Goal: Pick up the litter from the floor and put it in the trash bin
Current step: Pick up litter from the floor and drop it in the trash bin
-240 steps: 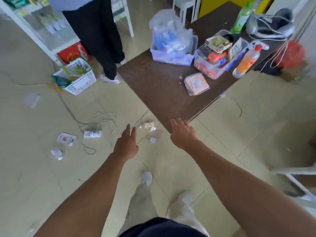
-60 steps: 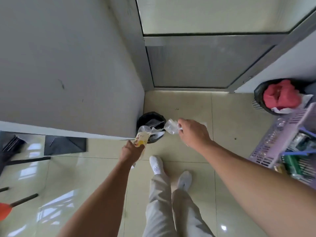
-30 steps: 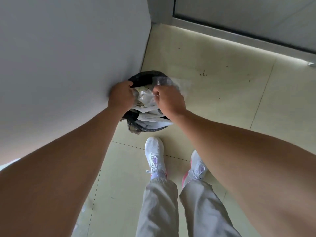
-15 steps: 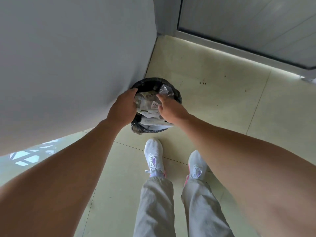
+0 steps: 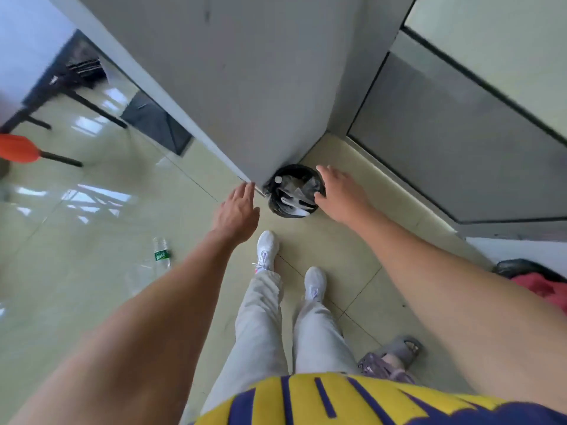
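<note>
While both my hands hang spread and empty, the left hand [image 5: 237,214] sits just left of the trash bin [image 5: 276,207] and the right hand [image 5: 342,194] at its right rim. Crumpled litter [image 5: 296,196] lies inside the black liner. Farther left, a clear bottle [image 5: 161,256] rests on the glossy tiled floor [image 5: 92,240], below a grey wall [image 5: 245,87].

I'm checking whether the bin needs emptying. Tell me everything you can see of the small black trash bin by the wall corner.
The trash bin is small and round, lined with a black plastic bag. It stands upright on the tiled floor against the corner of the grey wall. Crumpled clear and white wrappers fill it close to the rim. The right hand, open, overlaps its right edge; whether it touches is unclear. The left hand, also open, is apart from it.
</note>
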